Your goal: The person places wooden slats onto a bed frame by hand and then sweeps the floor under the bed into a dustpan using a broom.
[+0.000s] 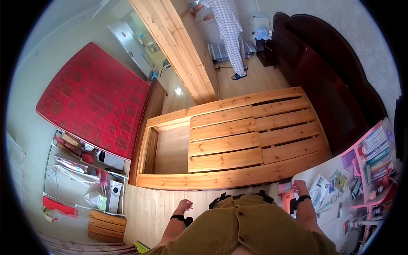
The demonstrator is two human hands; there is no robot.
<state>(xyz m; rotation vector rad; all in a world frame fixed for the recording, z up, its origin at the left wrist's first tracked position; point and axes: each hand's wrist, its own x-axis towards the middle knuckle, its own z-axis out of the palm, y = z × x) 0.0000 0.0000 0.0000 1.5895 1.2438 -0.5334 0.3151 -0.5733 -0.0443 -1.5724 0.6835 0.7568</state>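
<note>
My left hand hangs over the floor just short of the bed's near side rail. It holds nothing that I can see, with its fingers loosely bent and a little apart. My right hand is beside the desk's left edge, fingers bent and small in view, with no held thing visible. In front of me stands a pine bed frame. Wooden slats cover its middle and right part, while the left part is uncovered and shows a board inside. A dark carved headboard rises at its right end.
A red mattress leans at the left, above a cluttered rack. A tall pine panel stands upright beyond the frame. Behind it, another person stands by the wall. The white desk at right carries papers and a bookshelf.
</note>
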